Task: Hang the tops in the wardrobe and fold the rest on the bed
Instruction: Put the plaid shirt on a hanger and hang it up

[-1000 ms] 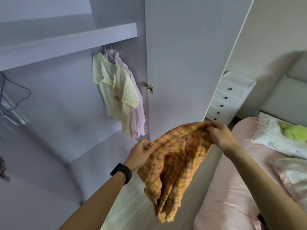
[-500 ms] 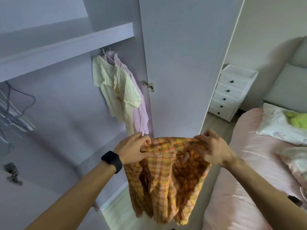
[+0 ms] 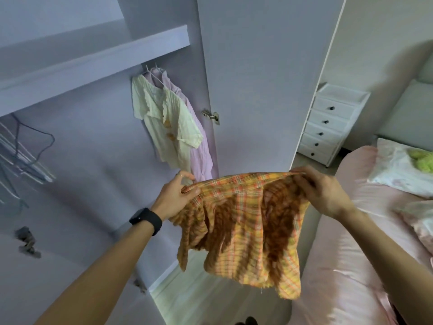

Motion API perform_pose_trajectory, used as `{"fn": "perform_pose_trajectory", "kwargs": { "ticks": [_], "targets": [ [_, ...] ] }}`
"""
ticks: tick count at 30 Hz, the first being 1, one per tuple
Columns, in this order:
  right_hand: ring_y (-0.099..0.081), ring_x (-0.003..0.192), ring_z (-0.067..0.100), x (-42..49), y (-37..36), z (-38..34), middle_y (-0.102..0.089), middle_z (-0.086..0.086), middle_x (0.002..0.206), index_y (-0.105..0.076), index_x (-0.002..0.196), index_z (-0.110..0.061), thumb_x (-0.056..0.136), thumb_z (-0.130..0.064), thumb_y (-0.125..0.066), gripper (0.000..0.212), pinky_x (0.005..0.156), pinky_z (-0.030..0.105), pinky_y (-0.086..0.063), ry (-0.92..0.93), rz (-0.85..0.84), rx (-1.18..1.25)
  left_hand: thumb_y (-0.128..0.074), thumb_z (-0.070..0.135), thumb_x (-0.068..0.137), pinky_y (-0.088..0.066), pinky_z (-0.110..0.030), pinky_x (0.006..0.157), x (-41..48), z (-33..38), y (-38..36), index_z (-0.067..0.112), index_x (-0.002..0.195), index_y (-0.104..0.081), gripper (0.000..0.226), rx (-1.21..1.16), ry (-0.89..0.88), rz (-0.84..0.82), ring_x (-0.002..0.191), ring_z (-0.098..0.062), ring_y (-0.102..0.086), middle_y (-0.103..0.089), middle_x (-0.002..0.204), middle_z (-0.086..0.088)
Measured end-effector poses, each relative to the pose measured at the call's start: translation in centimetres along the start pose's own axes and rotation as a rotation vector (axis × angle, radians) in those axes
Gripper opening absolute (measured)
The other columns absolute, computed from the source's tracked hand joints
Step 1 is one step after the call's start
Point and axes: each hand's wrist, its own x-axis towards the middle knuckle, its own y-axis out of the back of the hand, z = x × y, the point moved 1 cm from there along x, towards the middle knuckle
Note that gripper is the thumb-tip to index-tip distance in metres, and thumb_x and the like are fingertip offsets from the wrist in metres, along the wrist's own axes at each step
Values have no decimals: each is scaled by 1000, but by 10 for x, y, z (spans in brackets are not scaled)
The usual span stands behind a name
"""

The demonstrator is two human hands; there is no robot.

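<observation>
Wire hangers (image 3: 28,158) far left in the wardrobe (image 3: 93,141). Crinkled cream shirt (image 3: 168,127) and pink striped top (image 3: 201,146) hang under the shelf. My left hand (image 3: 175,198) and right hand (image 3: 323,191), fingers pinched on the top edge of the orange-yellow plaid top (image 3: 246,226); it hangs rumpled, hem frayed, between wardrobe and pink bed (image 3: 351,266).

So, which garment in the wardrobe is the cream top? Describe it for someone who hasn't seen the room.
Look inside the open wardrobe, under its shelf, near the hinged door. Two tops hang there together; the cream top is the front one, short-sleeved with orange buttons, overlapping the pale pink top behind it.
</observation>
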Motion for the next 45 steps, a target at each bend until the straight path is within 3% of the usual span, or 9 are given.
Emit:
{"fn": "perform_pose_trajectory", "kwargs": {
  "ticks": [4, 9, 14, 22, 28, 33, 36, 39, 45],
  "targets": [
    [-67, 82, 29, 8, 2, 10, -71, -7, 90, -50, 115, -49, 101, -38, -49, 17, 79, 42, -53, -67, -5, -60, -77, 40, 86, -45, -8, 70, 0, 18, 8, 38, 97, -49, 30, -18, -102, -26, 89, 5, -65, -68, 100, 12],
    [-60, 104, 35, 17, -13, 8, -61, 2, 113, -58, 118, -38, 103, -30, -46, 20, 86, 47, -51, -86, -43, -137, -58, 46, 96, -53, -33, 65, -4, 38, 6, 37, 95, -54, 10, 556, -465, 86, 84, -8, -61, -50, 109, 16],
    [-58, 104, 39, 19, -16, 10, -54, 1, 113, -55, 125, -41, 105, -37, -38, 26, 86, 50, -52, -161, -56, -201, -46, 73, 90, -46, -31, 55, -9, 27, 3, 33, 110, -64, 48, 844, -502, 40, 66, -14, -53, -47, 116, 12],
    [-65, 95, 37, 6, -21, 22, -68, 0, 108, -51, 109, -36, 103, -52, -37, 22, 68, 40, -44, -113, -83, -240, -68, 34, 92, -50, -39, 74, -1, -1, 16, 14, 92, -75, 21, 1040, -553, 165, 90, -26, -62, -67, 104, 0],
    [-59, 88, 31, 9, -19, 22, -60, -5, 88, -49, 95, -30, 100, -54, -36, 28, 61, 37, -42, -31, 28, -244, -59, 23, 100, -53, -40, 63, 0, 11, 19, 10, 94, -76, 23, 752, -310, 391, 72, -36, -67, -73, 79, -12],
    [-61, 102, 36, 24, -20, 13, -62, 8, 116, -59, 123, -20, 96, -15, -51, 29, 77, 42, -51, -1, 19, -98, -34, 27, 106, -37, -36, 60, 12, 28, 4, 21, 95, -46, 17, 530, -111, 300, 80, -37, -61, -59, 82, -5],
    [-62, 103, 36, 20, -20, 10, -57, 5, 122, -59, 134, -21, 89, -3, -53, 49, 83, 47, -54, 83, -19, -61, -28, 33, 105, -36, -35, 54, 7, 26, 4, 22, 95, -40, 19, 685, -212, 322, 67, -38, -60, -58, 76, -3],
    [-63, 102, 33, 22, -18, 12, -59, -1, 118, -65, 129, -30, 93, -14, -53, 41, 81, 46, -53, 34, -39, -147, -33, 39, 104, -36, -34, 49, 0, 14, 14, 16, 110, -49, 29, 1067, -377, 214, 61, -40, -63, -63, 94, -6],
    [-66, 86, 23, 4, -35, 25, -61, -7, 96, -76, 109, -32, 88, -30, -74, 21, 75, 38, -55, 144, -155, -102, -37, 51, 94, -24, -22, 32, -23, -5, 31, 10, 84, -59, 47, 1156, -699, 82, 31, -26, -43, -55, 80, -9]
  ]
}}
